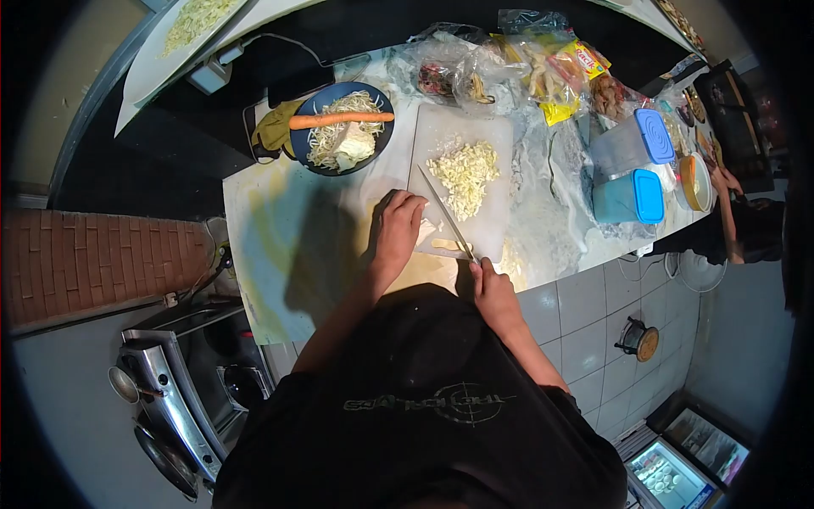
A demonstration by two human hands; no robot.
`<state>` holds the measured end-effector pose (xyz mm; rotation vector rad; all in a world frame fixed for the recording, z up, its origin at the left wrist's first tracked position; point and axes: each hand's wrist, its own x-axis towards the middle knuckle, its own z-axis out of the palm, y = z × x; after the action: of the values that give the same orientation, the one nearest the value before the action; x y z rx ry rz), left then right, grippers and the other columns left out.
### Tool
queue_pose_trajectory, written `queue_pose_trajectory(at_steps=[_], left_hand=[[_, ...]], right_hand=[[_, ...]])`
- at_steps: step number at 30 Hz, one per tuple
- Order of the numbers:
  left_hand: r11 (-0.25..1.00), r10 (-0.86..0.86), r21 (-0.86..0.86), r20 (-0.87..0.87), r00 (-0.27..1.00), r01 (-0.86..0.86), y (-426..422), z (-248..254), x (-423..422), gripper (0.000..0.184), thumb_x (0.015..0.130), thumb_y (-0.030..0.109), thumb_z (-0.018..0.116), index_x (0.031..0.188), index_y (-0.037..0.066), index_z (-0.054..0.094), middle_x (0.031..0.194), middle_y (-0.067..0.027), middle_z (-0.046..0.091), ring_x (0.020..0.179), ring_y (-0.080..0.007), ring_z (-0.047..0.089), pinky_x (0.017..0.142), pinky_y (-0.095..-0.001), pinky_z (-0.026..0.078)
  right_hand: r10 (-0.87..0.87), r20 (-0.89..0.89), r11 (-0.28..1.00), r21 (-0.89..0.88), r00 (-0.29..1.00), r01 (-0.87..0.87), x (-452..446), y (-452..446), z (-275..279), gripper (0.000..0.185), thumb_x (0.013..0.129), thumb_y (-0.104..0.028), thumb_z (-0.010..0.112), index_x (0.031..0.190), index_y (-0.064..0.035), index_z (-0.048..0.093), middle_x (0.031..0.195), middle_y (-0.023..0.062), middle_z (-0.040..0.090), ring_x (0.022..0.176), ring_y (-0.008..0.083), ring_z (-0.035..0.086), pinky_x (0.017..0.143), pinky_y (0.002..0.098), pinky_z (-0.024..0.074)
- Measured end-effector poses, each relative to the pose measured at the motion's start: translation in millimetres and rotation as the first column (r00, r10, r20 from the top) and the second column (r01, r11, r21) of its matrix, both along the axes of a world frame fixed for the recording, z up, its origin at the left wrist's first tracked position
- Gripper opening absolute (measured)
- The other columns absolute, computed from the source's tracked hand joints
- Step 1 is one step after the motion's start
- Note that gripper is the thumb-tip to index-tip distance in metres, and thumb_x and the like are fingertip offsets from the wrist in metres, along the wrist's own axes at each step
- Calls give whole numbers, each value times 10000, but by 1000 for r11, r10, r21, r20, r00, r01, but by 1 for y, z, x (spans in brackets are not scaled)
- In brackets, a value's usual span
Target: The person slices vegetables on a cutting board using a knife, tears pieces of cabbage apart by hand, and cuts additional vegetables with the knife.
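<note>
My right hand [493,293] is wrapped round the handle of a kitchen knife [451,214]. Its blade slants across the white cutting board [428,131], pointing away from me and to the left. Curled fingers of my left hand [400,227] press on a pale piece of cabbage [426,230] at the board's near left edge; the fingertips are partly hidden. To the right of the blade lies a heap of finely chopped cabbage [466,176]. Another pale strip [447,244] rests near the knife's handle end.
A dark plate [309,153] holds bean sprouts, a carrot [341,120] and a cabbage chunk [354,144]. Plastic bags [483,81] lie behind the board. Blue-lidded containers [627,197] stand right. Another person's arm [727,216] shows far right. A stove [174,399] is at lower left.
</note>
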<state>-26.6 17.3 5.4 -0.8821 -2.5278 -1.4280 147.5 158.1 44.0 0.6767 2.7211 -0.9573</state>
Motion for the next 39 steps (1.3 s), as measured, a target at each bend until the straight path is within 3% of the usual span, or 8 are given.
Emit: queue_pose_trajectory(at_steps=[6,22,26,29,31,32,35,39], left_hand=[[1000,-5,4,79,997,5,1,-2,-6,66,828,-6,697,892,-10,682,843,-124,634,726,-274,639,676,-364,507],[1000,0,17,178,984,-3,0,1,-10,60,808,-16,719,854,-19,680,794,-126,620,678,-248,631,641,-348,504],[1000,-6,10,151,989,4,-2,-1,-12,62,816,-16,711,871,-16,683,795,-126,622,669,-240,624,639,-339,501],[999,-36,26,179,983,32,0,-7,-15,53,837,-7,697,888,-13,687,815,-129,634,670,-233,619,640,-328,498],[998,-13,60,104,994,7,-1,-8,-17,51,860,-11,669,907,-8,689,832,-126,646,675,-222,620,643,-316,495],[996,22,84,59,998,-27,-2,-9,-20,82,838,-15,676,911,23,680,824,-120,648,720,-272,632,653,-365,507],[982,72,166,104,992,-89,-9,0,-17,140,837,-14,677,968,35,671,855,-100,648,714,-273,622,665,-366,505],[995,-80,63,59,995,76,-25,18,2,237,801,79,753,1013,46,653,943,-102,633,811,-270,611,746,-376,500]], right_hand=[[-29,5,994,-102,1000,29,3,-7,19,355,1055,-313,417,969,17,516,657,317,599,668,519,610,580,599,484],[27,39,999,-33,999,-25,-8,-3,7,397,1059,-342,394,1000,24,537,697,315,626,682,520,624,618,586,515],[-28,8,999,-25,1000,28,-1,5,8,403,1060,-349,390,1002,24,533,692,320,619,686,527,615,620,595,504],[-74,-16,995,-68,997,73,3,6,13,394,1061,-343,406,1003,22,543,683,316,607,697,523,605,619,588,472],[-109,-25,989,-105,994,106,5,3,22,382,1060,-334,422,1001,19,554,679,312,598,706,518,598,619,579,446],[-94,-9,988,-125,996,92,6,2,27,375,1059,-330,429,996,18,554,682,312,597,709,516,597,624,575,447],[-58,0,986,-158,998,58,11,-1,25,362,1056,-320,440,988,17,553,684,310,595,707,514,595,627,562,451],[-42,-40,989,-141,998,36,16,2,10,355,1055,-314,445,977,17,547,671,300,590,686,510,589,610,549,449]])
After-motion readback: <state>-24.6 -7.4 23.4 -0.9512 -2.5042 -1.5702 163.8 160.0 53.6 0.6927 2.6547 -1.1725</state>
